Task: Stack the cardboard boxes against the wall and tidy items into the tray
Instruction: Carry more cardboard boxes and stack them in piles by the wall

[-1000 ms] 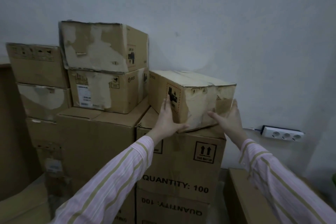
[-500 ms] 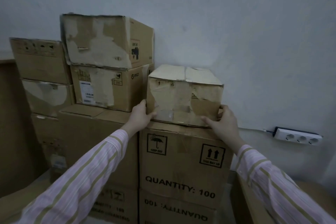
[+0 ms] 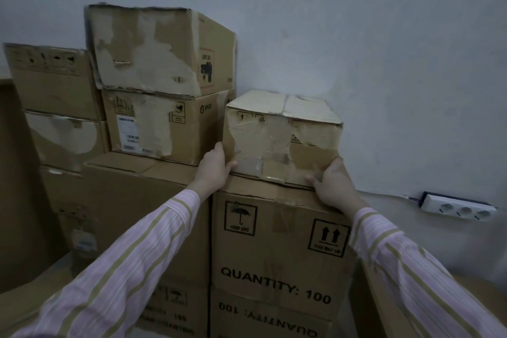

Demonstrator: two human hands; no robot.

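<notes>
Cardboard fills the left and centre of the frame, stacked against a pale wall (image 3: 384, 35). At centre right a small box (image 3: 282, 140), its front torn and taped, sits on top of a big box (image 3: 274, 244) printed "QUANTITY: 100". Its far end is at or close to the wall; whether it touches cannot be told. The left hand (image 3: 215, 167) grips the small box at its lower left corner, thumb on the front face and fingers up the left side. The right hand (image 3: 333, 186) grips the lower right corner, thumb on the bottom front edge, fingers wrapped round the right side out of sight. Both arms wear pink striped sleeves (image 3: 137, 269). Just left of the small box stands a PICO box (image 3: 164, 126), with a torn box (image 3: 153, 49) on top of it. Further left, two more boxes (image 3: 55, 82) are stacked at the frame's edge. At lower right a white power strip (image 3: 458, 207) lies against the wall.
</notes>
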